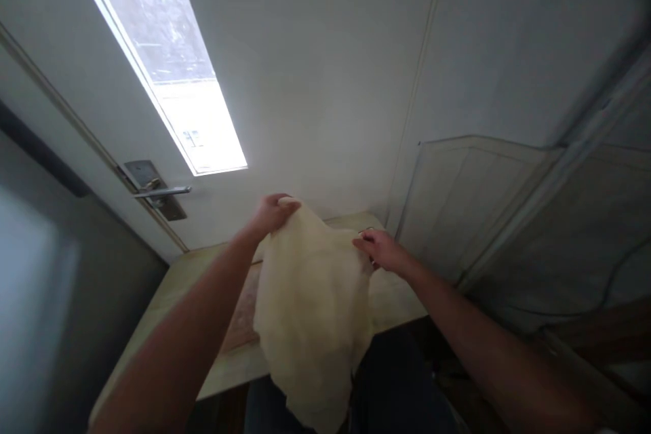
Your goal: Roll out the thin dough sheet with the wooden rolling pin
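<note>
A pale cream cloth (315, 305) hangs loosely between my two hands, its lower end falling over my dark trousers. My left hand (274, 215) pinches its upper left corner. At the upper right edge of the fabric, my right hand (379, 249) is closed on it, a little lower than the left. A thin dark curved thing, too small to name, shows by the right fingertips. Behind the cloth lies a light-coloured surface (198, 285) with a reddish-brown patch (247, 308), partly hidden by the cloth and my left arm.
A white door (325, 115) stands close in front, with a narrow bright window (173, 61) and a metal handle (163, 192) at left. Panelled wall (472, 196) continues to the right. A dark cable (605, 295) runs along the lower right, and a grey surface (66, 271) borders the left.
</note>
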Tool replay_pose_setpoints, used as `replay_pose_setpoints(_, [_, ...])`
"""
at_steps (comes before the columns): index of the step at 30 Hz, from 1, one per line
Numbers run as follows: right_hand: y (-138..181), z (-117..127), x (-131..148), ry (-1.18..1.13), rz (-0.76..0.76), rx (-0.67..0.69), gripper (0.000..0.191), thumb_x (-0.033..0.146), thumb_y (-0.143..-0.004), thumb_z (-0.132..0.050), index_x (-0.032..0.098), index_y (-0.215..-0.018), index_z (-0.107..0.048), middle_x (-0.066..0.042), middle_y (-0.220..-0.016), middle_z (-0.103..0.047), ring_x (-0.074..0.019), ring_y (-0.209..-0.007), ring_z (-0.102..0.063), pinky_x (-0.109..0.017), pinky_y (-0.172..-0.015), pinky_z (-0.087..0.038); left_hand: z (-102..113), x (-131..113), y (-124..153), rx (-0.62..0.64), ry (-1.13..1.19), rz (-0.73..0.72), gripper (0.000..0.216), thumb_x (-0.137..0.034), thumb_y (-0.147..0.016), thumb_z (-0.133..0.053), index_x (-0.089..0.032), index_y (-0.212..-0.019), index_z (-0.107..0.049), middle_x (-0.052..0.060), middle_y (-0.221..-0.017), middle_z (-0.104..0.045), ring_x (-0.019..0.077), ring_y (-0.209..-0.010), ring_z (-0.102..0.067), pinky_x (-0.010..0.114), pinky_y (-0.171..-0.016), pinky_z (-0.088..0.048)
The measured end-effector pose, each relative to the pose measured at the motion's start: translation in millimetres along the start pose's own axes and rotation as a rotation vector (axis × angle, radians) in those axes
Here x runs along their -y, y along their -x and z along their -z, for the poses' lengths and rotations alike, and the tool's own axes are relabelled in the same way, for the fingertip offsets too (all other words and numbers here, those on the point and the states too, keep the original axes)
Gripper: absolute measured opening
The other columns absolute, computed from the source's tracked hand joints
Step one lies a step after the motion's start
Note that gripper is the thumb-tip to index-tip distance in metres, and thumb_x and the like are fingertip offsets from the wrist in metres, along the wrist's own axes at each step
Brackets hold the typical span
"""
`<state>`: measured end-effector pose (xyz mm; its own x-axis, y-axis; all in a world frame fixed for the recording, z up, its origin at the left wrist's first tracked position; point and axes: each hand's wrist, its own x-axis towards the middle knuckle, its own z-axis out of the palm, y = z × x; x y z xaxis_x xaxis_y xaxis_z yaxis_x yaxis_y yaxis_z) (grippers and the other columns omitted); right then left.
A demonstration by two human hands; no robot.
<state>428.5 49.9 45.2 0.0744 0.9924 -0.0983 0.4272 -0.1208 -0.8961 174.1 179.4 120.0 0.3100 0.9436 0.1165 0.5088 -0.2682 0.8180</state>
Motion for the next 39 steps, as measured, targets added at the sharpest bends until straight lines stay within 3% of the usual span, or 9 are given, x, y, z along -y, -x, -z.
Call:
replay_pose_setpoints(4, [-49, -16, -47, 0.286, -0.071, -0.098, 0.023, 0.031, -0.093, -0.050, 0.017, -0.077, -0.059, 0.001, -0.066, -0.059, -0.0122, -0.057, -0.056, -0.022, -0.052, -0.039, -59, 56, -62, 0.081, -0.074, 0.044, 0.025, -0.041, -0.074, -0.063, -0.016, -0.075, -0.068, 0.001, -0.060, -0.061, 0.0138, -0.055, -0.054, 0.026, -0.050, -0.039])
replay_pose_setpoints(7, [-71, -14, -63, 0.374, -0.076, -0.133, 0.024, 0.030, -0.092, -0.053, 0.016, -0.074, -0.062, -0.002, -0.071, -0.062, -0.0148, -0.069, -0.058, -0.024, -0.061, -0.037, -87, 84, -90, 0.102, -0.124, 0.033, 0.025, -0.040, -0.076, -0.061, -0.016, -0.076, -0.069, 0.004, -0.066, -0.066, 0.0152, -0.061, -0.057, 0.026, -0.054, -0.041])
replay_pose_setpoints(13, [-91, -3, -66, 0.668, -0.161, -0.177, 0.030, 0.036, -0.096, -0.046, 0.019, -0.096, -0.070, -0.010, -0.094, -0.071, -0.0207, -0.087, -0.065, -0.028, -0.070, -0.039, -110, 110, -121, 0.111, -0.234, -0.006, 0.029, -0.039, -0.083, -0.057, -0.015, -0.085, -0.073, 0.008, -0.080, -0.071, 0.0189, -0.077, -0.063, 0.027, -0.066, -0.043])
replay_pose_setpoints(19, [-94, -8, -60, 0.939, -0.202, -0.200, 0.033, 0.039, -0.095, -0.044, 0.023, -0.101, -0.071, -0.011, -0.099, -0.072, -0.0264, -0.092, -0.068, -0.033, -0.071, -0.042, -124, 112, -121, 0.121, -0.345, -0.062, 0.027, -0.037, -0.084, -0.058, -0.016, -0.085, -0.075, 0.011, -0.088, -0.073, 0.0217, -0.086, -0.065, 0.029, -0.075, -0.045])
replay_pose_setpoints(22, [-95, -1, -58, 0.949, -0.194, -0.233, 0.030, 0.036, -0.094, -0.045, 0.021, -0.101, -0.071, -0.012, -0.097, -0.073, -0.0276, -0.089, -0.068, -0.034, -0.069, -0.043, -119, 107, -109, 0.084, -0.377, -0.097, 0.029, -0.033, -0.083, -0.059, -0.018, -0.103, -0.073, 0.010, -0.103, -0.073, 0.0215, -0.093, -0.065, 0.030, -0.082, -0.047])
replay_pose_setpoints(25, [-94, 18, -58, 0.813, -0.134, -0.346, 0.029, 0.038, -0.092, -0.049, 0.021, -0.103, -0.069, -0.011, -0.096, -0.073, -0.0266, -0.087, -0.067, -0.034, -0.069, -0.045, -99, 102, -89, -0.013, -0.389, -0.121, 0.044, -0.031, -0.083, -0.060, -0.017, -0.125, -0.063, 0.012, -0.119, -0.068, 0.0212, -0.102, -0.063, 0.032, -0.092, -0.046])
replay_pose_setpoints(31, [-71, 54, -86, 0.434, 0.119, -0.628, 0.038, 0.045, -0.091, -0.049, 0.018, -0.113, -0.064, -0.010, -0.102, -0.071, -0.0223, -0.092, -0.065, -0.034, -0.083, -0.048, -42, 98, -18, -0.229, -0.344, -0.169, 0.041, -0.038, -0.083, -0.061, -0.018, -0.119, -0.064, 0.010, -0.116, -0.067, 0.0206, -0.100, -0.064, 0.036, -0.093, -0.050])
replay_pose_setpoints(35, [-31, 42, -119, 0.503, 0.129, -0.675, 0.041, 0.044, -0.086, -0.055, 0.018, -0.117, -0.063, -0.012, -0.115, -0.068, -0.0265, -0.106, -0.061, -0.040, -0.096, -0.044, -18, 105, 51, -0.331, -0.325, -0.101, 0.044, -0.049, -0.082, -0.061, -0.022, -0.117, -0.064, 0.008, -0.113, -0.068, 0.0226, -0.102, -0.064, 0.039, -0.089, -0.052])
replay_pose_setpoints(39, [5, 19, -142, 0.679, 0.058, -0.678, 0.051, 0.046, -0.081, -0.062, 0.017, -0.123, -0.060, -0.014, -0.120, -0.065, -0.0296, -0.112, -0.056, -0.042, -0.098, -0.041, -11, 124, 122, -0.447, -0.362, -0.061, 0.041, -0.051, -0.085, -0.057, -0.024, -0.114, -0.064, 0.007, -0.115, -0.067, 0.0255, -0.107, -0.062, 0.043, -0.094, -0.050])
